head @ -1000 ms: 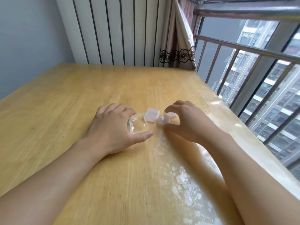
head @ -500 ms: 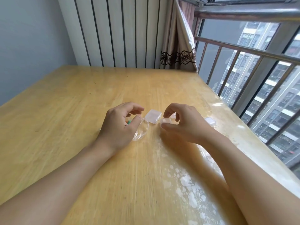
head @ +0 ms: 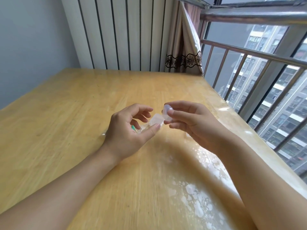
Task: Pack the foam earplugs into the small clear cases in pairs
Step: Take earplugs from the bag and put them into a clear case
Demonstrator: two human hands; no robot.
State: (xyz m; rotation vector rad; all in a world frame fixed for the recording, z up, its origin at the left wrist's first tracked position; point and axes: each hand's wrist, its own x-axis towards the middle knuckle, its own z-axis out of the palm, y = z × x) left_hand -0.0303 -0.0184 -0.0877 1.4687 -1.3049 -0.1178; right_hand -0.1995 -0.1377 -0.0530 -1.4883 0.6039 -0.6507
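My right hand (head: 191,125) pinches a small clear case (head: 166,112) between thumb and fingers, lifted a little above the wooden table (head: 66,113). A second clear case (head: 156,120) lies on the table just left of it, touching my left thumb tip. My left hand (head: 127,131) hovers with fingers spread and curled, palm turned to the right, holding nothing. Under its fingers lies a clear plastic bag (head: 141,128) with a green earplug (head: 133,127) showing; the other contents of the bag are hidden by the hand.
The table's right edge runs along a metal window railing (head: 249,67). A white ribbed panel (head: 124,34) and a curtain (head: 182,47) stand behind the far edge. A glossy cover film with white blotches (head: 196,196) lies on the near right.
My right hand has lifted one clear case off the table and turned it up. My left hand has raised its fingers off the bag and opened. The camera has tilted slightly.
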